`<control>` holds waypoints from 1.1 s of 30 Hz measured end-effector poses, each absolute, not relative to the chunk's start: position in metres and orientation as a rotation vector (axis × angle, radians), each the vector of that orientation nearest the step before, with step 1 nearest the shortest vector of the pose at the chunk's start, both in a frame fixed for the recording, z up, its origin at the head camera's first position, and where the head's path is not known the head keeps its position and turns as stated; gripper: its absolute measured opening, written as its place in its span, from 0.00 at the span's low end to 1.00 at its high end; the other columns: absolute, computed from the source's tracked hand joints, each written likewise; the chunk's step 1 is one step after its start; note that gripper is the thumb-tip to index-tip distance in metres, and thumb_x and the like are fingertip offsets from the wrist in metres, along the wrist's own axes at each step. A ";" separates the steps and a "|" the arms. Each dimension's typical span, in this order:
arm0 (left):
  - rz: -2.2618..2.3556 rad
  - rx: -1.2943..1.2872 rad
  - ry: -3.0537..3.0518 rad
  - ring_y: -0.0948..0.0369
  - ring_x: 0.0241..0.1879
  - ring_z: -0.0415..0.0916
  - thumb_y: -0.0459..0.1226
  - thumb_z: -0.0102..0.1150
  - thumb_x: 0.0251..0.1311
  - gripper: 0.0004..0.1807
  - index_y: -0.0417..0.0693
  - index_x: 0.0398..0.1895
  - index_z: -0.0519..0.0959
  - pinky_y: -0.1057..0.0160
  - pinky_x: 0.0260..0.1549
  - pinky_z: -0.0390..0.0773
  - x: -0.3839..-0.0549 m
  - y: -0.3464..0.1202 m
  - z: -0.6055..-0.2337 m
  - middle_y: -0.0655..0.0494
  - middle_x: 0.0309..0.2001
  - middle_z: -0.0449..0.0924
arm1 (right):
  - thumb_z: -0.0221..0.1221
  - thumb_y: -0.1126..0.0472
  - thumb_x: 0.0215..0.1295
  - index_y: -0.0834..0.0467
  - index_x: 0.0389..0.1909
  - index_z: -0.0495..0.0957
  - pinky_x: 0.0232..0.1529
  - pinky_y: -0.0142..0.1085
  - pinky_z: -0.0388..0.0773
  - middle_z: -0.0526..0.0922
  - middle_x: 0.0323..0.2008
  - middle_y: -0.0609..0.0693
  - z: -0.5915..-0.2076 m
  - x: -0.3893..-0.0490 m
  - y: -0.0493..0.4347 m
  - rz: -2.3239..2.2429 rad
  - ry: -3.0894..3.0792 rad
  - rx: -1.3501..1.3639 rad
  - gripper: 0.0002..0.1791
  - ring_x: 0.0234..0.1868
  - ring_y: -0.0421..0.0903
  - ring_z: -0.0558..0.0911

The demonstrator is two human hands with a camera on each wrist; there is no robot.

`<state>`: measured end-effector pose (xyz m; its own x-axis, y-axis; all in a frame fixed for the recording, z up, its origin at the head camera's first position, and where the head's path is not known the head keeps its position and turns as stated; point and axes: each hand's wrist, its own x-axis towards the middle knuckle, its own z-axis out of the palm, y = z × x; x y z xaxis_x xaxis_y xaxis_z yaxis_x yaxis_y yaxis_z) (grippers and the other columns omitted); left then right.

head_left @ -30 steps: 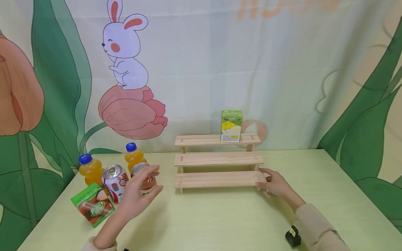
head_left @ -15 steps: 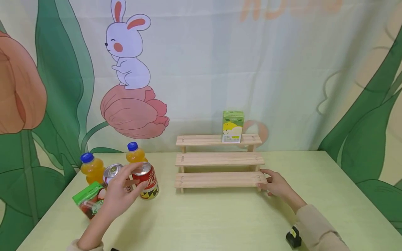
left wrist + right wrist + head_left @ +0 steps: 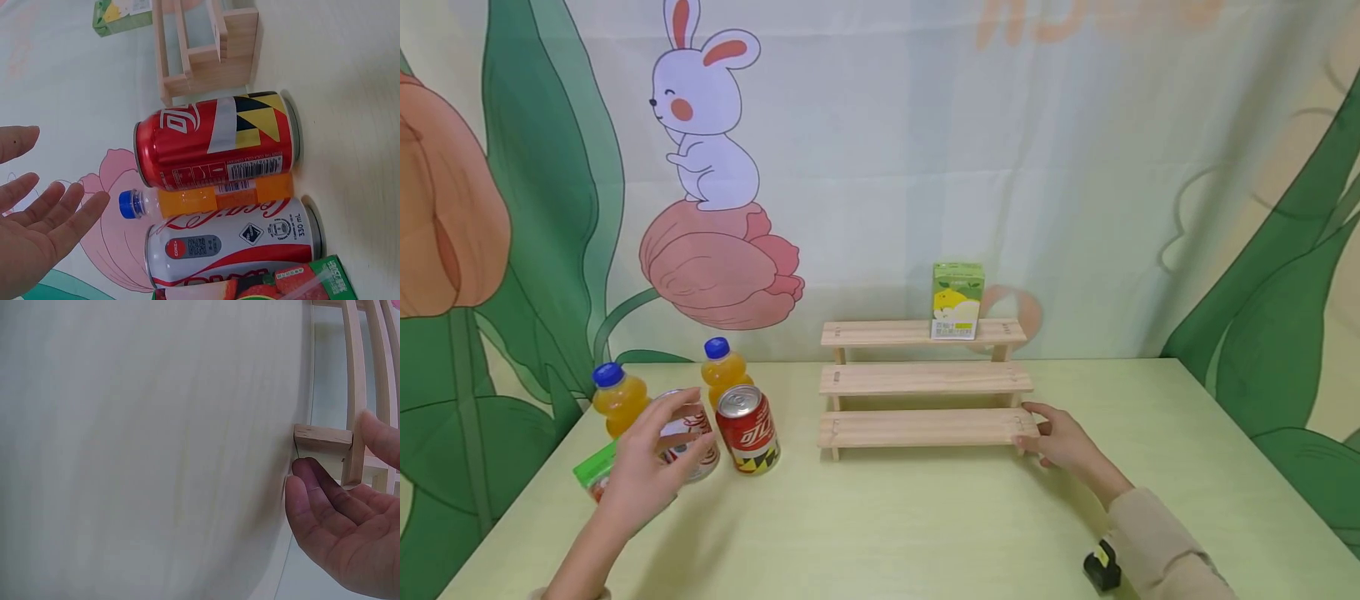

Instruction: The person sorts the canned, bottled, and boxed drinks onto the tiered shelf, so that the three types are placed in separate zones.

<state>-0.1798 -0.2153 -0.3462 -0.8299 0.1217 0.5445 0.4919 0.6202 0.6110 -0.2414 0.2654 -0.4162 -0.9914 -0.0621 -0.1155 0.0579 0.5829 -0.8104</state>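
My left hand [image 3: 643, 471], fingers spread and holding nothing, hovers at the left in front of a white Coca-Cola can [image 3: 250, 240] and a green drink carton [image 3: 597, 467], partly hiding both. A red Coca-Cola can [image 3: 748, 433] stands upright just right of its fingertips. On the other side, my right hand [image 3: 1063, 437] grips the right end of the lowest board of a three-step wooden shelf [image 3: 917, 427]. In the right wrist view its thumb [image 3: 378, 437] lies on the board's top, the other fingers curled beneath.
A green juice carton [image 3: 957, 304] stands on the shelf's top step. Two orange drink bottles [image 3: 620, 404] with blue caps stand behind the cans. A small black object [image 3: 1102, 567] lies beside the right sleeve [image 3: 1157, 533]. A printed curtain [image 3: 1075, 167] hangs behind the table.
My left hand has moved left and toward me, from in front of the red can to in front of the white can and carton. The right hand keeps its grip on the shelf.
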 end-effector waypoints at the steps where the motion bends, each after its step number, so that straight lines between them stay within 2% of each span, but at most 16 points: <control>1: -1.102 -0.482 -2.386 0.50 0.46 0.71 0.23 0.62 0.49 0.30 0.38 0.58 0.66 0.81 0.37 0.72 -0.179 -0.216 -0.347 0.43 0.50 0.70 | 0.59 0.64 0.58 0.70 0.64 0.55 0.25 0.39 0.75 0.77 0.40 0.66 -0.416 -0.241 0.265 -1.376 2.677 -0.002 0.36 0.30 0.47 0.75; 5: -1.110 -0.479 -2.365 0.68 0.47 0.69 0.23 0.61 0.49 0.30 0.37 0.58 0.66 0.81 0.37 0.72 -0.178 -0.220 -0.348 0.42 0.51 0.70 | 0.59 0.64 0.58 0.70 0.64 0.55 0.24 0.38 0.75 0.77 0.40 0.66 -0.416 -0.242 0.264 -1.382 2.675 0.007 0.35 0.29 0.47 0.75; 8: -1.104 -0.466 -2.363 0.80 0.45 0.64 0.23 0.62 0.49 0.30 0.37 0.58 0.66 0.81 0.36 0.72 -0.178 -0.224 -0.348 0.41 0.51 0.70 | 0.59 0.65 0.58 0.70 0.63 0.55 0.24 0.38 0.75 0.77 0.40 0.66 -0.416 -0.242 0.264 -1.388 2.672 0.003 0.35 0.28 0.46 0.75; 22: -1.033 -0.401 -2.373 0.80 0.43 0.65 0.23 0.62 0.48 0.30 0.33 0.57 0.65 0.83 0.33 0.71 -0.175 -0.244 -0.351 0.40 0.50 0.70 | 0.59 0.66 0.59 0.70 0.64 0.55 0.24 0.38 0.75 0.77 0.40 0.66 -0.415 -0.242 0.264 -1.398 2.663 0.002 0.35 0.28 0.46 0.75; 33: -1.025 -0.269 -2.422 0.87 0.42 0.59 0.30 0.62 0.53 0.29 0.35 0.58 0.65 0.86 0.32 0.68 -0.167 -0.260 -0.350 0.39 0.51 0.70 | 0.59 0.65 0.58 0.70 0.64 0.55 0.22 0.37 0.74 0.77 0.39 0.64 -0.419 -0.243 0.265 -1.391 2.665 0.010 0.35 0.27 0.46 0.74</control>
<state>-0.1669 -0.2599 -0.3504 -0.8592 -0.0102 0.5115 0.3600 0.6982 0.6187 -0.2435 0.2655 -0.4186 -0.9909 -0.0564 -0.1221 0.0679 0.5736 -0.8163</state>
